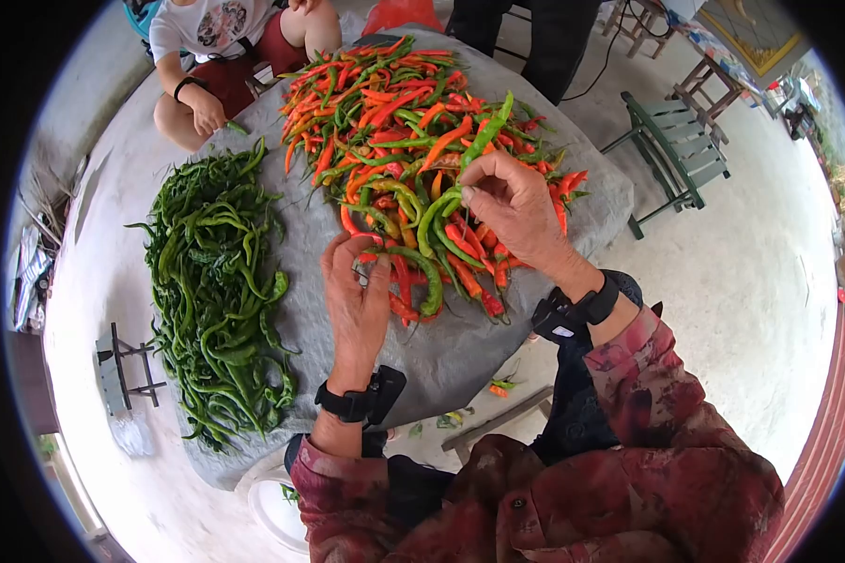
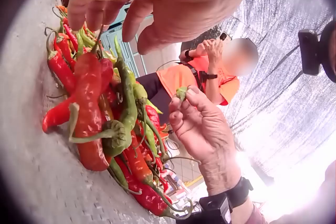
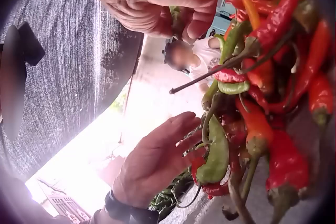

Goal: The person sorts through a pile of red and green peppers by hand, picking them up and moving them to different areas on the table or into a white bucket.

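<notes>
On your left, a long heap of green peppers (image 1: 221, 310) lies on the grey-covered surface (image 1: 432, 371). Next, your left hand (image 1: 355, 300) hangs with fingers loosely bent and gripping nothing, at the near edge of the mixed red-and-green pepper heap (image 1: 385, 113). Farther right, above that heap, your right hand (image 1: 521, 211) pinches a green pepper (image 2: 181, 93) between thumb and fingertips.
</notes>
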Tool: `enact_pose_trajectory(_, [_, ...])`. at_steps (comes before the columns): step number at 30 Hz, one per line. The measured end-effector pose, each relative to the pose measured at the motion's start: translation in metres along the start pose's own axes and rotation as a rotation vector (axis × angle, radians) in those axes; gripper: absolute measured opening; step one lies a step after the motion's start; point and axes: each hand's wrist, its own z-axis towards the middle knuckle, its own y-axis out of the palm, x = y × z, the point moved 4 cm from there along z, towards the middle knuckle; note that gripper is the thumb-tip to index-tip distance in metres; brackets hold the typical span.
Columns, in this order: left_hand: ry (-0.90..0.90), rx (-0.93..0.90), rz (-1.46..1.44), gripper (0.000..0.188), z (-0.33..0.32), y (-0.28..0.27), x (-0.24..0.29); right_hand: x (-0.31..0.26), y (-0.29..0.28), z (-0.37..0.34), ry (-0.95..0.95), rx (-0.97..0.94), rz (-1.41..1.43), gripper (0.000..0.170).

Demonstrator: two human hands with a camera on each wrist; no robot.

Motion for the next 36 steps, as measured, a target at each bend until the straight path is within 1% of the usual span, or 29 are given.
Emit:
enact_pose_trajectory(1, [0.009, 0.017, 0.024, 0.029, 0.000, -0.001, 0.000, 0.002, 0.000, -0.001, 0.005, -0.016, -0.061, 0.014])
enact_pose_trajectory(2, [0.005, 0.018, 0.024, 0.029, 0.000, -0.002, 0.000, 0.004, 0.002, -0.002, 0.008, -0.019, -0.061, 0.014])
enact_pose_trajectory(4, [-0.008, -0.012, 0.125, 0.028, 0.001, -0.004, 0.007, 0.006, 0.009, -0.004, 0.049, -0.081, -0.143, 0.025])
enact_pose_trajectory(5, [-0.011, -0.010, 0.126, 0.028, 0.001, -0.004, 0.005, 0.004, 0.011, -0.005, 0.049, -0.084, -0.142, 0.025])
enact_pose_trajectory(7, [0.030, -0.023, 0.105, 0.028, 0.001, -0.002, 0.002, -0.003, 0.016, -0.008, -0.058, -0.100, -0.427, 0.035])
enact_pose_trajectory(8, [0.028, -0.025, 0.104, 0.028, 0.001, -0.001, 0.002, 0.000, 0.019, -0.010, -0.090, -0.111, -0.459, 0.043])
enact_pose_trajectory(9, [0.053, 0.009, 0.131, 0.029, 0.001, -0.001, 0.004, 0.003, 0.022, -0.013, -0.085, -0.112, -0.461, 0.043])
enact_pose_trajectory(10, [0.078, 0.042, 0.157, 0.029, 0.001, -0.001, 0.007, 0.003, 0.026, -0.017, -0.164, -0.160, -0.530, 0.044])
enact_pose_trajectory(11, [0.077, 0.039, 0.154, 0.029, 0.000, -0.001, 0.010, 0.002, 0.030, -0.020, -0.246, -0.208, -0.598, 0.046])
enact_pose_trajectory(12, [0.061, 0.004, 0.155, 0.032, 0.001, 0.000, 0.013, -0.007, 0.034, -0.022, -0.234, -0.270, -0.614, 0.043])
enact_pose_trajectory(13, [0.047, -0.028, 0.157, 0.034, 0.002, 0.001, 0.015, -0.006, 0.036, -0.023, -0.238, -0.268, -0.616, 0.043])
enact_pose_trajectory(14, [0.052, -0.026, 0.157, 0.034, 0.002, 0.002, 0.016, -0.003, 0.038, -0.025, -0.226, -0.283, -0.565, 0.040])
enact_pose_trajectory(15, [0.075, -0.042, 0.155, 0.038, 0.001, 0.005, 0.017, -0.004, 0.040, -0.026, -0.211, -0.296, -0.514, 0.036])
enact_pose_trajectory(16, [0.098, -0.061, 0.152, 0.042, 0.000, 0.008, 0.017, -0.006, 0.041, -0.029, -0.223, -0.315, -0.522, 0.032])
enact_pose_trajectory(17, [0.100, -0.067, 0.149, 0.042, -0.001, 0.011, 0.016, -0.007, 0.041, -0.030, -0.219, -0.311, -0.525, 0.032])
enact_pose_trajectory(19, [0.088, -0.054, 0.155, 0.050, -0.003, 0.013, 0.013, -0.014, 0.051, -0.037, -0.310, -0.476, -0.463, 0.032])
enact_pose_trajectory(20, [0.088, -0.058, 0.155, 0.050, -0.003, 0.013, 0.012, -0.013, 0.055, -0.046, -0.262, -0.487, -0.534, 0.031])
enact_pose_trajectory(24, [0.088, -0.079, 0.188, 0.054, -0.002, 0.014, 0.014, -0.020, 0.051, -0.046, -0.280, -0.463, -0.510, 0.028])
enact_pose_trajectory(26, [0.085, -0.079, 0.202, 0.054, -0.003, 0.014, 0.014, -0.026, 0.032, -0.024, 0.073, -0.548, -0.285, 0.026])
enact_pose_trajectory(28, [0.112, -0.040, 0.247, 0.055, -0.003, 0.013, 0.012, -0.021, 0.009, -0.001, 0.008, -0.189, -0.351, 0.023])
enact_pose_trajectory(30, [0.113, -0.028, 0.251, 0.053, -0.003, 0.010, 0.012, -0.012, -0.012, 0.028, -0.203, -0.057, -0.670, 0.023])
enact_pose_trajectory(31, [0.112, -0.019, 0.255, 0.051, -0.003, 0.010, 0.013, 0.001, -0.015, 0.039, -0.206, -0.057, -0.670, 0.023])
enact_pose_trajectory(32, [0.113, -0.014, 0.254, 0.051, -0.003, 0.010, 0.012, 0.014, -0.015, 0.048, -0.273, -0.046, -0.821, 0.030])
enact_pose_trajectory(33, [0.136, -0.004, 0.277, 0.051, -0.003, 0.010, 0.013, 0.014, -0.012, 0.055, -0.344, -0.036, -0.971, 0.039])
enact_pose_trajectory(34, [0.157, 0.008, 0.301, 0.051, -0.004, 0.010, 0.014, 0.016, -0.009, 0.061, -0.354, -0.042, -0.971, 0.039])
enact_pose_trajectory(36, [0.145, 0.009, 0.271, 0.053, -0.002, 0.009, 0.015, 0.029, 0.002, 0.073, -0.181, -0.201, -1.128, 0.042])
